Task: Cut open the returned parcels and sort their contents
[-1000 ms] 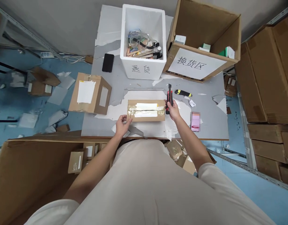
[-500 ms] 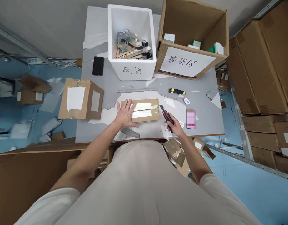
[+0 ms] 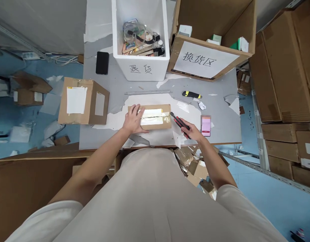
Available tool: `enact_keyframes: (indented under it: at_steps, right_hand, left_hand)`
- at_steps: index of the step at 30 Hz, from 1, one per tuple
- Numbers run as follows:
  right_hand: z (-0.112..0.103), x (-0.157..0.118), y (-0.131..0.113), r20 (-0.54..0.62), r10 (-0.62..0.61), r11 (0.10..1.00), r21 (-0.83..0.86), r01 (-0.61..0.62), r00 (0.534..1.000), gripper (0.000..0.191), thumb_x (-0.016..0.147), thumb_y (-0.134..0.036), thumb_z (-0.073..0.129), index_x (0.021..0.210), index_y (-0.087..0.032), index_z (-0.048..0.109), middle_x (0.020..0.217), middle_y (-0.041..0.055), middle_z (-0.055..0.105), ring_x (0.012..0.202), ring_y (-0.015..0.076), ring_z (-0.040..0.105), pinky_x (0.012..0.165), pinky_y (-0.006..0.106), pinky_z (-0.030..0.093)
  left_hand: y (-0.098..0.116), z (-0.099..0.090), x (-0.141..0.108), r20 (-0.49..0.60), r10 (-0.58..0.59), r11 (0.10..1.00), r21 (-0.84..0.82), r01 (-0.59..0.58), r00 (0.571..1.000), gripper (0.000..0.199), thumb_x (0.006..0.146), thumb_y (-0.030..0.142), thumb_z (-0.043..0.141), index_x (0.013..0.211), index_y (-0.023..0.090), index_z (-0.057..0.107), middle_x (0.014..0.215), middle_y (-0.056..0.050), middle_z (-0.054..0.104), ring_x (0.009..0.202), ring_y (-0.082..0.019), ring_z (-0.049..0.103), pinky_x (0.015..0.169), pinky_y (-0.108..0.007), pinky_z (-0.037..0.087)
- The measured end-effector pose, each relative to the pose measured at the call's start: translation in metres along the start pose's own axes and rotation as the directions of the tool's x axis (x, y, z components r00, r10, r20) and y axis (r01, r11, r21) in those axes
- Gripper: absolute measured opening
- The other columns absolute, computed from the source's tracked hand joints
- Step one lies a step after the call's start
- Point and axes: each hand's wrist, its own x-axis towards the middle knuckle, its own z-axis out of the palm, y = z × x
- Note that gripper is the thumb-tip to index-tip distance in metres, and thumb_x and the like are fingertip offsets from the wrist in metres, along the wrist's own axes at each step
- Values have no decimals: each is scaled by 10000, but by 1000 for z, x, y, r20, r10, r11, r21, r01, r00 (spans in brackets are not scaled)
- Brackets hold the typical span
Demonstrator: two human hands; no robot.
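Observation:
A flat cardboard box lies on the table before me, with white labels and clear tape on top. A dark slit or seam runs lengthwise between the label halves. My left hand grips its left end, fingers over the top and far edge, thumb along the near side. In my right hand is a black and red utility knife, its tip close to the box's right end. Whether the blade is out or touches the box, I cannot tell.
A taped carton stands at left, below a black phone. Behind are a white foam bin of goods and an open cardboard box. A yellow-black cutter, crumpled paper and a lit phone lie at right.
My right hand has shifted slightly right, and the knife lies at a flatter angle. The fingers of my left hand have drawn closer together on the box. The camera view has moved a little.

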Motion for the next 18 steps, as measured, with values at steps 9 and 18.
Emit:
enact_keyframes:
  at_steps: [9,18]
  right_hand:
    - [-16,-14,-8,134,32,992,-123,-16,991,676,845,-373,598,1468,-258,362,671,-27,563,415,59,434,376,190,390]
    - [-16,-37,9,153,135,990,-64,-126,979,695,833,-392,609,1468,-266,358,642,-42,554,389,58,421,351,189,374]
  left_hand:
    - [-4,6,-1,-55,23,998,-63,-27,998,1257,406,596,827,1463,175,292,1501,-216,254,1359,-484,198,1002,-583,361]
    - [-7,9,0,-76,44,997,-54,-48,996,1272,398,617,820,1462,175,281,1501,-206,257,1365,-473,201,1056,-590,297]
